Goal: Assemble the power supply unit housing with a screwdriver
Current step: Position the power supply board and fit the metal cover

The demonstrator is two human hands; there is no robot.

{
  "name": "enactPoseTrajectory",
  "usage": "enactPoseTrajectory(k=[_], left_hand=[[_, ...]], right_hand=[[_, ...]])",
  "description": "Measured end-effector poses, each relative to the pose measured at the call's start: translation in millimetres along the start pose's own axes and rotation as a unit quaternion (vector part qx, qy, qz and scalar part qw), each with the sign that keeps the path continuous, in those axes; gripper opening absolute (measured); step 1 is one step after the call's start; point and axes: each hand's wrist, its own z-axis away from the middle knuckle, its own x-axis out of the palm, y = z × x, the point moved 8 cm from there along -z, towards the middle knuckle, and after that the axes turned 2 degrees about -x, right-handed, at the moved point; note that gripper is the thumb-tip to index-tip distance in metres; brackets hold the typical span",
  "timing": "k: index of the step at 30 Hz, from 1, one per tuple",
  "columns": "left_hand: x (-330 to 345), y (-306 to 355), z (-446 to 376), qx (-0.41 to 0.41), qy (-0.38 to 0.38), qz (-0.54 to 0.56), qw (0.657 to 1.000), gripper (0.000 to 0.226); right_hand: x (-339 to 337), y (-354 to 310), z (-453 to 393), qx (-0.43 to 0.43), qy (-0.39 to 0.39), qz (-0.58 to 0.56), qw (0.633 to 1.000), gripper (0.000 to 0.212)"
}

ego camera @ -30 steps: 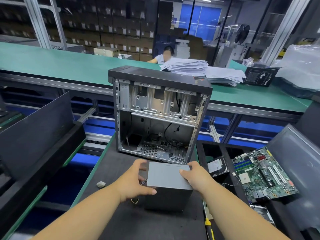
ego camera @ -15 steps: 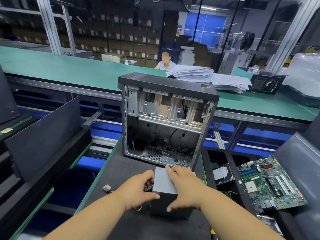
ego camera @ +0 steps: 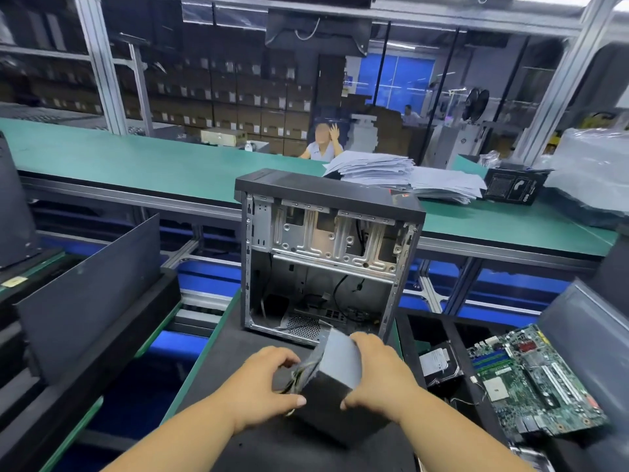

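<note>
A grey power supply unit (ego camera: 340,366) sits tilted on the black work mat (ego camera: 218,362), its cable bundle (ego camera: 303,373) showing on its left side. My left hand (ego camera: 265,386) grips the unit's left edge by the cables. My right hand (ego camera: 381,379) holds its right side, fingers curled over the top. Just behind stands the open computer case (ego camera: 326,253), upright, its side panel off and loose wires lying on its floor. No screwdriver is in sight.
A green motherboard (ego camera: 534,376) and a hard drive (ego camera: 439,366) lie in a black tray at the right. Dark panels (ego camera: 88,294) lean at the left. Behind the case runs a green conveyor bench (ego camera: 136,161) with paper stacks (ego camera: 401,175). A person sits beyond it.
The power supply has been turned and tilted up on one edge, so its cable side now faces left. My right hand slid from the top to the right side. The camera has tilted up.
</note>
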Motion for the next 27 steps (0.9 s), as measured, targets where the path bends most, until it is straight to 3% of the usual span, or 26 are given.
enactPoseTrajectory(k=[4, 11, 13, 15, 19, 21, 27], left_hand=[[-26.7, -6.1, 1.8, -0.008, 0.089, -0.002, 0.996, 0.077], [-39.3, -32.9, 3.4, -0.106, 0.190, 0.067, 0.974, 0.078], [-27.6, -40.1, 1.8, -0.129, 0.162, 0.123, 0.971, 0.071], [-7.7, -42.8, -0.8, -0.159, 0.074, 0.199, 0.964, 0.072], [30.4, -20.2, 3.2, -0.155, -0.116, 0.358, 0.913, 0.101], [34.2, -4.2, 6.3, -0.127, -0.134, 0.414, 0.891, 0.102], [24.7, 15.5, -0.1, -0.100, -0.091, 0.478, 0.868, 0.096]], right_hand=[[-28.7, 9.9, 2.4, 0.034, 0.067, -0.119, 0.990, 0.110], [-32.8, 25.8, 7.8, 0.086, 0.101, -0.363, 0.922, 0.100], [-28.5, 29.1, 11.0, 0.082, 0.097, -0.406, 0.905, 0.096], [-25.1, 29.3, 15.7, 0.066, 0.086, -0.435, 0.894, 0.090], [-16.3, 26.9, 23.8, 0.042, 0.050, -0.491, 0.869, 0.099], [-12.3, 23.9, 27.8, 0.030, 0.033, -0.526, 0.849, 0.103], [3.2, 26.5, 33.0, 0.028, -0.024, -0.618, 0.785, 0.092]])
